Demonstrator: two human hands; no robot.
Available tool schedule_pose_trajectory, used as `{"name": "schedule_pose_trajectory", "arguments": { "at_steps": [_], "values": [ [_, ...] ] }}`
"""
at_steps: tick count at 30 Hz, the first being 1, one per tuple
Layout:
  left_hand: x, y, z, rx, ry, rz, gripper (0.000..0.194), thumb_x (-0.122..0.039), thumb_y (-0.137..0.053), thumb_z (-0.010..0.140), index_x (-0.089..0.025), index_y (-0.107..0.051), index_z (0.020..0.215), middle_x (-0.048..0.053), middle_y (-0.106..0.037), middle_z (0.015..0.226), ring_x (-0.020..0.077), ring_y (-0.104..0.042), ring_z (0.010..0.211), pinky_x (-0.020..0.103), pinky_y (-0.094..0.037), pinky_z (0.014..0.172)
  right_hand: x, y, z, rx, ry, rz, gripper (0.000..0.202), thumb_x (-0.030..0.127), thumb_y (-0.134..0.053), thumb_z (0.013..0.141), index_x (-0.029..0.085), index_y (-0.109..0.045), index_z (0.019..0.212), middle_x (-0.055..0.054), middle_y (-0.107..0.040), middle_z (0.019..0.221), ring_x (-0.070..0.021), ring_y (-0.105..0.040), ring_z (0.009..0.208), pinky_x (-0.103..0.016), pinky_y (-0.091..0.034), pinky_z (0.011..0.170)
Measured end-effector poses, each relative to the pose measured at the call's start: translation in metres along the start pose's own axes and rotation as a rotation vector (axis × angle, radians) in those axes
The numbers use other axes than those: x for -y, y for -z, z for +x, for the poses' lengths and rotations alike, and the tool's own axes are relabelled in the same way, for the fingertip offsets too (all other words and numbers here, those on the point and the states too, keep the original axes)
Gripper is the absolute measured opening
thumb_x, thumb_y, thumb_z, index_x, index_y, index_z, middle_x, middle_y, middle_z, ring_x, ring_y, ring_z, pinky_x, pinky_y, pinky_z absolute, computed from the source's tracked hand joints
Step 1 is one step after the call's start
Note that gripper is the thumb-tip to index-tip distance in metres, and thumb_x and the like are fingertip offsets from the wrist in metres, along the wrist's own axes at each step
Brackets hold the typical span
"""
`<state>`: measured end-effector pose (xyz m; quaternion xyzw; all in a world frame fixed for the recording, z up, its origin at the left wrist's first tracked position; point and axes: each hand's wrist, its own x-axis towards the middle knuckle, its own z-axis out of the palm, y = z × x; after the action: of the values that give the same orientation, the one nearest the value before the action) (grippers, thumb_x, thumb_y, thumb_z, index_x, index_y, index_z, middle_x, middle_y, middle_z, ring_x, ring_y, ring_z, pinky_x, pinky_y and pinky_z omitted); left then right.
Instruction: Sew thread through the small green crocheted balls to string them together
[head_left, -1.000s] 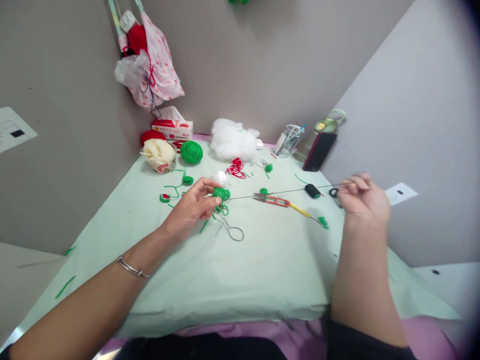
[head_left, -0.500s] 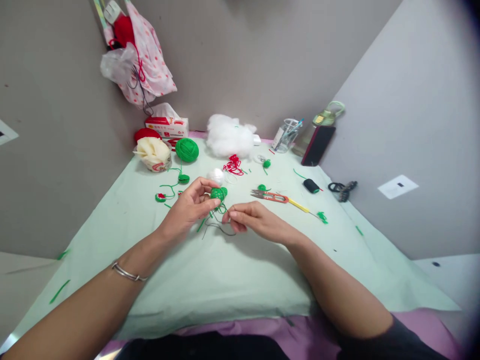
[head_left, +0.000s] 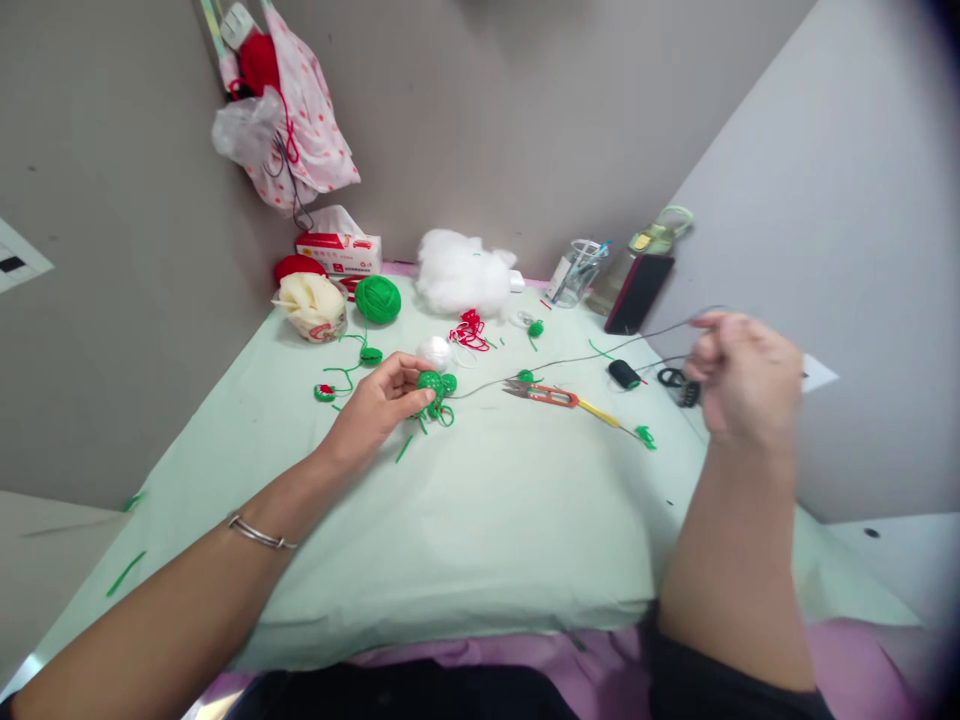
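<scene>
The left hand (head_left: 379, 405) rests on the pale green cloth (head_left: 480, 520) near the middle of the table, its fingertips and thumb pinching a small green crocheted piece (head_left: 435, 385) whose loose green tails trail onto the cloth just beside it. A dark thread (head_left: 570, 358) runs from that piece across to the right hand (head_left: 742, 385), which is raised off the table at the right, fingers closed together on the thread's far end; the hand is blurred, so whether a needle sits in the pinch cannot be told.

Under the thread lie red-handled thread snips (head_left: 544, 395), a yellow-handled hook (head_left: 604, 415) and a black spool (head_left: 624, 374), all well apart from the left hand. Toward the near edge the cloth is bare and broad, with open room between the two forearms. The back edge is crowded: a green yarn ball (head_left: 377, 299), a tuft of white stuffing (head_left: 461, 272), a tissue box (head_left: 339, 252), a clear cup of tools (head_left: 574, 272) and a dark phone (head_left: 637, 292) leaning at the right wall. A dotted bag (head_left: 300, 120) hangs in the corner, its top cut off by the frame. The walls close in on both sides; the right wall stands just behind the raised hand.
</scene>
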<state>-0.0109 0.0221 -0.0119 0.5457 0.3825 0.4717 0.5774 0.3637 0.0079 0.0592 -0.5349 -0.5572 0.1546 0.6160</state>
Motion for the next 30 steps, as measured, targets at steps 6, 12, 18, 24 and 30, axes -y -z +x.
{"name": "schedule_pose_trajectory", "arguments": {
  "at_steps": [6, 12, 18, 24, 30],
  "values": [
    [0.001, -0.002, -0.004, 0.075, -0.021, 0.013, 0.022, -0.029, -0.074, 0.084, -0.024, -0.065, 0.103, 0.0, -0.064, 0.095, 0.0169, -0.059, 0.09, 0.032, -0.046, 0.08, 0.011, -0.08, -0.045, 0.323, -0.087, -0.064, 0.038, 0.045, -0.055, 0.097, 0.014, -0.074, 0.11, -0.002, -0.063, 0.071, -0.0113, -0.046, 0.056, -0.027, -0.038, 0.057],
    [-0.001, -0.002, -0.005, 0.133, -0.05, 0.015, 0.023, -0.03, -0.074, 0.085, -0.024, -0.064, 0.104, 0.0, -0.065, 0.095, 0.0163, -0.06, 0.092, 0.031, -0.047, 0.085, 0.031, -0.134, -0.089, 1.064, -0.299, 0.215, 0.048, 0.051, -0.05, 0.101, 0.011, -0.071, 0.116, 0.0, -0.061, 0.066, -0.0112, -0.053, 0.06, -0.024, -0.043, 0.06],
    [-0.002, -0.002, -0.003, 0.068, -0.018, 0.028, 0.023, -0.028, -0.073, 0.083, -0.022, -0.062, 0.102, 0.0, -0.065, 0.09, 0.0159, -0.061, 0.081, 0.032, -0.048, 0.077, 0.036, -0.102, -0.076, 1.081, -0.248, 0.458, 0.036, 0.043, -0.055, 0.101, 0.011, -0.072, 0.101, 0.009, -0.031, 0.051, -0.0064, -0.024, 0.046, -0.023, -0.02, 0.047],
    [-0.003, -0.006, -0.005, 0.101, 0.015, -0.029, 0.025, -0.027, -0.071, 0.084, -0.022, -0.062, 0.107, -0.001, -0.061, 0.088, 0.0145, -0.065, 0.074, 0.034, -0.051, 0.078, 0.054, -0.101, -0.085, 1.293, -0.348, 0.446, 0.033, 0.039, -0.055, 0.102, 0.011, -0.069, 0.112, 0.009, -0.027, 0.058, -0.0058, -0.022, 0.048, -0.022, -0.016, 0.046],
    [0.003, -0.006, -0.005, 0.147, 0.035, -0.094, 0.025, -0.028, -0.07, 0.087, -0.022, -0.062, 0.11, 0.001, -0.064, 0.096, 0.0166, -0.069, 0.082, 0.036, -0.052, 0.085, 0.062, -0.11, -0.093, 1.438, -0.243, 0.389, 0.034, 0.037, -0.051, 0.104, 0.01, -0.069, 0.112, 0.009, -0.028, 0.06, -0.0053, -0.023, 0.051, -0.021, -0.021, 0.048]
  ]
}}
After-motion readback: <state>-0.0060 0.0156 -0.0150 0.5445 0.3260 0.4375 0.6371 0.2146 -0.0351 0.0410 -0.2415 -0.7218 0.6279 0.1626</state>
